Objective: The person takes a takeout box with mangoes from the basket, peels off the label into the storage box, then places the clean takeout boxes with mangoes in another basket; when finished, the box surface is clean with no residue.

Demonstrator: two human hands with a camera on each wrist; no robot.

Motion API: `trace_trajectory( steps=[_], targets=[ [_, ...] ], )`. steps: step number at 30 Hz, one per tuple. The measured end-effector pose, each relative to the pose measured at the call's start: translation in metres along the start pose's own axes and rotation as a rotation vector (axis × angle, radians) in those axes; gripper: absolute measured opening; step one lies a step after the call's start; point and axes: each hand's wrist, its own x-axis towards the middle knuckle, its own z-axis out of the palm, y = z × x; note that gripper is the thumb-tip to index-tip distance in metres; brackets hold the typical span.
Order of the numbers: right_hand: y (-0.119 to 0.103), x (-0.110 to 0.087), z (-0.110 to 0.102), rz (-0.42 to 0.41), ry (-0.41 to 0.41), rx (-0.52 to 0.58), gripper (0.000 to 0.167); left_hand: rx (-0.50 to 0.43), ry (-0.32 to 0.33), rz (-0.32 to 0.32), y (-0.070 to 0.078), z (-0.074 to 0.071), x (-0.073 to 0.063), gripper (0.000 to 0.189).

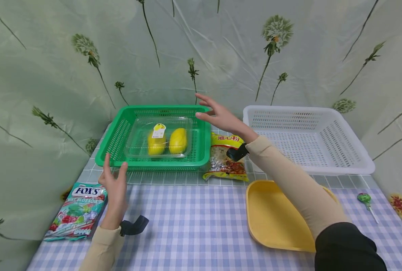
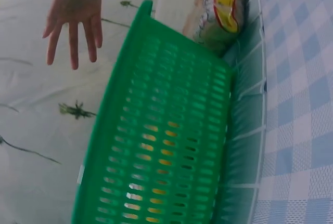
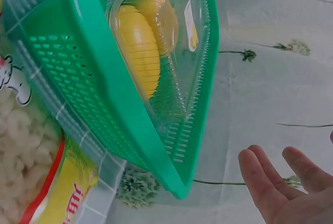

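A green basket holds a clear plastic box with two yellow mangoes inside and a label on its lid. My left hand is at the basket's front left corner, thumb and fingers spread, holding nothing. Over the basket's back right corner, my right hand reaches in from the right with its fingers extended and nothing in them. In the left wrist view the right hand shows with its fingers apart. The right wrist view catches part of that hand beside the basket.
A yellow pasta bag lies between the green basket and a white basket. Under my right forearm is a yellow tray. A FOX'S candy bag lies at left, a green-wrapped lollipop at right. A floral curtain hangs behind.
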Motion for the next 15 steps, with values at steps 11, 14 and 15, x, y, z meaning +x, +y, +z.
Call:
trace_trajectory(
  steps=[11, 14, 15],
  targets=[
    [0.016, 0.031, 0.021, 0.140, -0.068, 0.131, 0.066, -0.019, 0.014, -0.024, -0.017, 0.006, 0.016, 0.072],
    [0.019, 0.038, 0.028, 0.189, -0.082, 0.207, 0.067, -0.038, 0.017, -0.010, -0.019, 0.007, 0.017, 0.073],
    [0.020, 0.041, 0.031, 0.205, -0.088, 0.229, 0.068, -0.042, 0.017, -0.003, -0.019, 0.007, 0.018, 0.073]
  ],
)
